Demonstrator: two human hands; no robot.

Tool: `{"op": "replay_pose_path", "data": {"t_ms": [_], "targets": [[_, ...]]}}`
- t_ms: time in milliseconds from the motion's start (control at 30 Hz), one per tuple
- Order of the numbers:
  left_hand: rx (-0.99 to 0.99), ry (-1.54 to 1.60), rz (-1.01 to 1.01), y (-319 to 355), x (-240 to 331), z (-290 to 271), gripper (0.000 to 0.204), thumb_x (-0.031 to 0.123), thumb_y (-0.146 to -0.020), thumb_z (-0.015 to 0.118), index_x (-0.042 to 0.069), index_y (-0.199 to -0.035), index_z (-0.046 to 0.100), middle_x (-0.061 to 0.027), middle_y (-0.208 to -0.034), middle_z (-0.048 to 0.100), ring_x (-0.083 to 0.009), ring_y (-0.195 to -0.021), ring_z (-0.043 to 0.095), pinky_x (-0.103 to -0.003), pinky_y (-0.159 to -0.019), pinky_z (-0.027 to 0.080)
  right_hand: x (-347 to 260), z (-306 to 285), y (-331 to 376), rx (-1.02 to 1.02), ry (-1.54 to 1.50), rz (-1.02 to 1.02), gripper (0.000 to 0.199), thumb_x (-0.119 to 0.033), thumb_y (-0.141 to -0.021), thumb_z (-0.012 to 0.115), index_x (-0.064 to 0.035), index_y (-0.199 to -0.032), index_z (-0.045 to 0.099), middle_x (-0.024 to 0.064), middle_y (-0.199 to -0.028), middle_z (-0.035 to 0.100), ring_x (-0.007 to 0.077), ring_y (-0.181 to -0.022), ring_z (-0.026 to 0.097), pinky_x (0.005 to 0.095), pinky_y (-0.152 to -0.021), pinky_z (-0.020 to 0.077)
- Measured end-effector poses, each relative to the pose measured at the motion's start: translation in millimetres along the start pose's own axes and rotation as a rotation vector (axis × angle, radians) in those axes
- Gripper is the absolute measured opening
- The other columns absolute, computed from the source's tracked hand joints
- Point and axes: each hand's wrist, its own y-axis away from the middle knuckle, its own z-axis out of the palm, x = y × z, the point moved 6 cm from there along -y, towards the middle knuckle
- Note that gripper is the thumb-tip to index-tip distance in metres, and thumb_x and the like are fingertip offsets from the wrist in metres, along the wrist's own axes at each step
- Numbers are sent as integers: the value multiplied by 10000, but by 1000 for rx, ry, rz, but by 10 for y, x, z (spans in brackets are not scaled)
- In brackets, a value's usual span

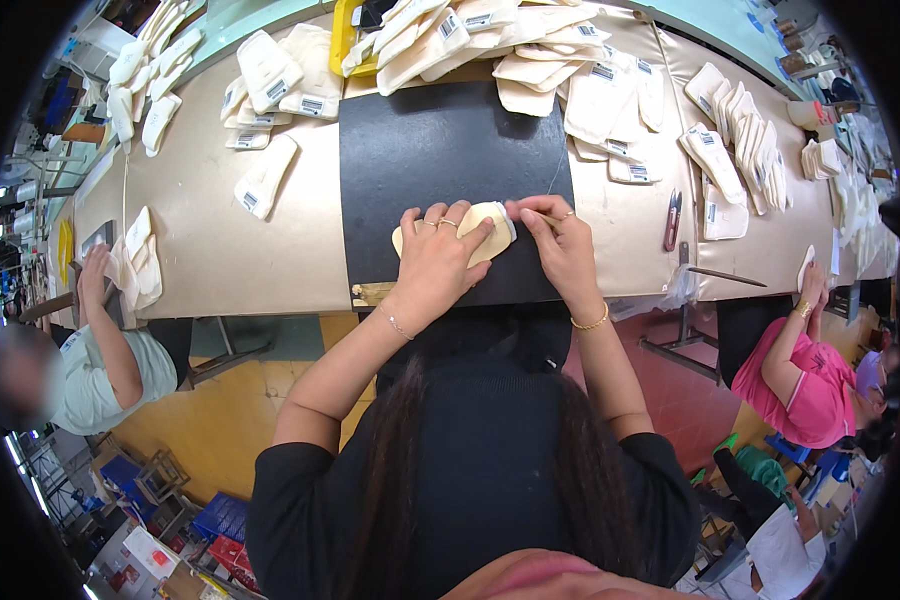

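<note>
A cream insole-shaped pad [495, 222] with a white edge at its right end lies on the black mat [450, 140] in front of me. My left hand [438, 250] grips it from above, fingers bent over it and thumb along its near side. At the pad's right end my right hand [566, 250] is closed in a pinch. What it pinches is thin and mostly hidden by the fingers. A fine thread [554, 180] runs up from near that hand across the mat.
Labelled cream pads [440, 45] are heaped behind the mat, by a yellow tray [343, 40]. More pads [270, 70] lie left and right. Red-handled thread snips [672, 220] rest to the right, near a dark rod [728, 276]. Co-workers sit at both sides.
</note>
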Motion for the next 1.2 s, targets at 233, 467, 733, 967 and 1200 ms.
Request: {"op": "replay_pose_path", "data": {"t_ms": [233,467,733,967,1200], "targets": [[20,23,0,-13,-4,-3,518,294,-738,850,177,-1224,715,-88,-1290,593,-273,-1207,534,-539,-1024,366,-148,151,-127,-76,469,-172,192,-133,-993,667,52,-979,714,139,-866,721,218,-696,682,306,-651,524],[35,20,1,-8,-16,1,529,297,-746,846,155,-1234,702,-109,-1327,618,-279,-1217,552,-492,-1015,381,-195,225,-142,-69,566,-281,114,-117,-944,685,-13,-928,640,127,-805,674,307,-733,667,385,-673,527],[20,21,-14,4,-22,20,488,304,-771,827,152,-1218,703,-102,-1367,605,-283,-1244,544,-480,-1014,383,-267,263,-168,-280,743,-226,154,-166,-945,674,-26,-900,629,127,-833,675,302,-820,664,402,-726,528],[28,35,-22,-3,-20,4,442,290,-768,828,137,-1168,721,-124,-1353,596,-300,-1244,533,-474,-1011,388,-262,325,-155,-239,742,-213,160,-168,-932,681,-37,-869,617,120,-813,667,298,-814,659,400,-732,532],[1,53,-30,-8,-17,2,423,285,-771,826,144,-1157,723,-142,-1354,580,-313,-1249,525,-476,-1020,386,-312,371,-78,-175,880,-307,162,-161,-914,694,-46,-844,603,104,-793,660,298,-756,660,399,-670,540]]}}
